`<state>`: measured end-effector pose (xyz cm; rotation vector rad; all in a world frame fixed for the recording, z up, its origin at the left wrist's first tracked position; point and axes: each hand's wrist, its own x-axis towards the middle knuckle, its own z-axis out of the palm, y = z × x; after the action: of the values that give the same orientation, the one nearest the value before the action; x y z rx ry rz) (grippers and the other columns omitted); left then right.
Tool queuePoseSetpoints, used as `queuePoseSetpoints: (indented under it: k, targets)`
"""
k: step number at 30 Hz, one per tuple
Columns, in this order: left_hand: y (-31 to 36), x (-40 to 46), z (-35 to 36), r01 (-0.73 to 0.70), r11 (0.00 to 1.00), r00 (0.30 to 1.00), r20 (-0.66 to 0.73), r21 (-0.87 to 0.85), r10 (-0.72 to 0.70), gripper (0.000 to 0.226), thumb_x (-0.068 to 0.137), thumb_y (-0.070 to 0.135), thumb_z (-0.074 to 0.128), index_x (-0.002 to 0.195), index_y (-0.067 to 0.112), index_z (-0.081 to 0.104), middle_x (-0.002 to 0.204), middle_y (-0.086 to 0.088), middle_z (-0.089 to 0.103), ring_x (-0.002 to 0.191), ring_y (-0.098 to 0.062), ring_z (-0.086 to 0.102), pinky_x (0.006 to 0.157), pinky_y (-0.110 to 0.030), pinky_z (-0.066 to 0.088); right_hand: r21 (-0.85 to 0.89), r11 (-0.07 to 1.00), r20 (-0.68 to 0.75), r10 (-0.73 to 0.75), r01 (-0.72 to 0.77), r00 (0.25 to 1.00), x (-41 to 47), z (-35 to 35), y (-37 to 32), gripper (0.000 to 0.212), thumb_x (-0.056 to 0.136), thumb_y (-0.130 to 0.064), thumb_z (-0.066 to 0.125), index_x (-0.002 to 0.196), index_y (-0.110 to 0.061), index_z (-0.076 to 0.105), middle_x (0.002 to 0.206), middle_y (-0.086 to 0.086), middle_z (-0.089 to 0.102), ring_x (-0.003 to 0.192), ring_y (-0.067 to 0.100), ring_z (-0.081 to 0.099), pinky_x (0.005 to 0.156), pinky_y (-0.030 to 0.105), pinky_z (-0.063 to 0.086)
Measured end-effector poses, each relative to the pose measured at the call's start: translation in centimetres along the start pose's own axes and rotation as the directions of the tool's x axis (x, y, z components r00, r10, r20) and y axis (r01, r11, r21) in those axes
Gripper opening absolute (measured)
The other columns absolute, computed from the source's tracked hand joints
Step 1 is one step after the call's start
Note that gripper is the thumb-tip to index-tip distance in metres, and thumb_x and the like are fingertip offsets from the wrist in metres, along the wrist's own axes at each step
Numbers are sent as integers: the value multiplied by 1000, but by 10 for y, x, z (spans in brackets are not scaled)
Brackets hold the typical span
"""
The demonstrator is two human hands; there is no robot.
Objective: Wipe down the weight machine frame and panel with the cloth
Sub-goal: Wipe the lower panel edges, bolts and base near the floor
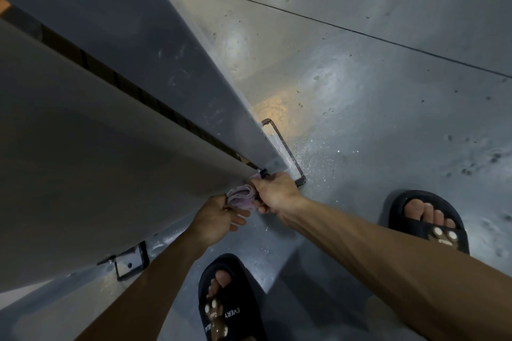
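Wet floor (360, 147) lay below the panel (83, 147); I noted both my hands, left hand (219, 216) and right hand (274, 194), gripping the cloth (241, 196) at its base, slip likely.

Cloth (241, 194): pale purple, bunched into folds, pressed against the low corner of the panel (91, 152). Panel: broad grey flat sheet, matte, running down to the floor. Frame (155, 44): darker blue-grey upright beside the panel, a dark slotted gap between them, smudged and scuffed; bottom meets a bracket on the floor.
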<state>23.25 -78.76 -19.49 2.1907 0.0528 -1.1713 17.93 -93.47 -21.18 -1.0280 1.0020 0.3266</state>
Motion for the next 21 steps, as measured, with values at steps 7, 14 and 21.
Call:
queuePoseSetpoints:
  k: [7, 14, 21]
  targets:
    - [3, 1, -2, -15, 1000, 1000, 11, -3, 15, 30, 96, -8, 52, 96, 15, 71, 87, 2, 77, 80, -18, 71, 75, -31, 54, 39, 996, -81, -74, 78, 994, 7, -23, -3, 32, 101, -25, 65, 75, -6, 66, 56, 10, 63, 36, 15, 48, 42, 27, 43]
    - [8, 2, 7, -23, 1000, 999, 36, 4, 22, 24, 98, -7, 50, 110, 5, 67, 89, -2, 75, 75, -18, 68, 70, -28, 52, -42, 991, -37, -130, 129, 991, 7, -27, -1, 30, 98, -25, 69, 76, -5, 68, 62, 13, 67, 35, 14, 49, 40, 27, 42]
    - [14, -5, 3, -35, 999, 999, 24, 37, 34, 33, 97, -9, 47, 99, 15, 70, 93, -4, 73, 79, -17, 68, 70, -24, 53, 40, 970, -168, -230, 240, 959, 8, -36, 17, 21, 95, -24, 69, 78, -13, 73, 80, 14, 76, 74, 32, 74, 69, 48, 63]
